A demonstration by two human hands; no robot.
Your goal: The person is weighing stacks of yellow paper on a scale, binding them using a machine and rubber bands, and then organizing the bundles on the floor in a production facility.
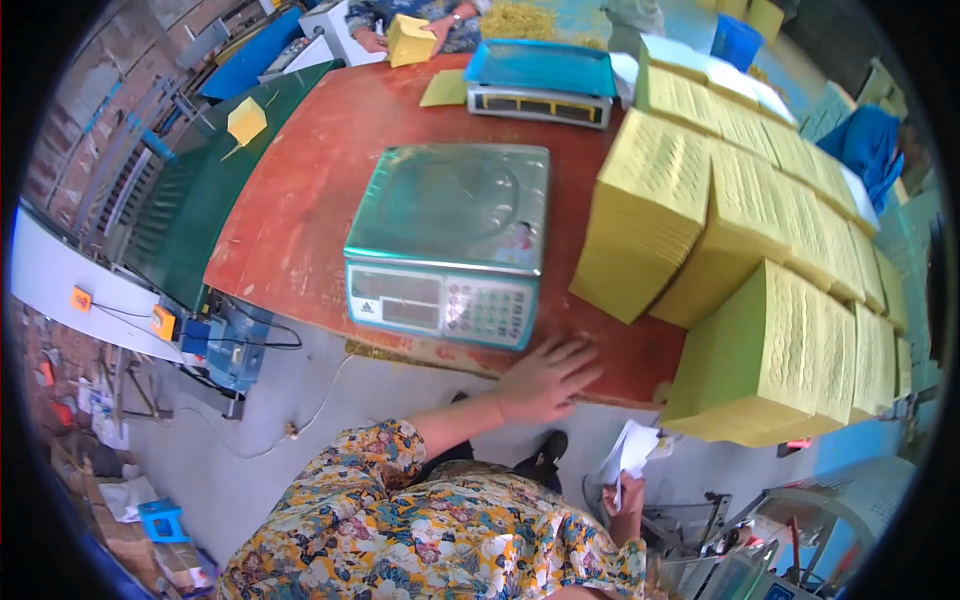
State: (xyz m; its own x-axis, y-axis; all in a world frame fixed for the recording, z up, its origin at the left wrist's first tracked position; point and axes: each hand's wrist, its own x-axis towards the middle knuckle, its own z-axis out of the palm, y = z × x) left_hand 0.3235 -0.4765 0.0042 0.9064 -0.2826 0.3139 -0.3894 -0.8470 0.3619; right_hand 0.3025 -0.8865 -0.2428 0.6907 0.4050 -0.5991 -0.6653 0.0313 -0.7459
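My left hand (547, 381) reaches over the near edge of the red table, fingers stretched and a little blurred. It holds nothing and is beside the lower right corner of a digital weighing scale (450, 215) with a keypad and a bare, shiny pan. Low on the right, my right hand (627, 496) is closed on a white sheet (630, 447), crumpled and probably paper; its fingertips are partly hidden. Tall stacks of yellow paper (640, 205) with wavy-patterned top faces stand to the right of the scale.
Across the red table (285, 215), a second scale (540, 85) has a blue tray. Another person's hands (440, 32) hold a yellow block (410, 42) there. A green conveyor belt (190, 190) runs along the left, carrying one yellow block (246, 121). Machinery stands at the lower right.
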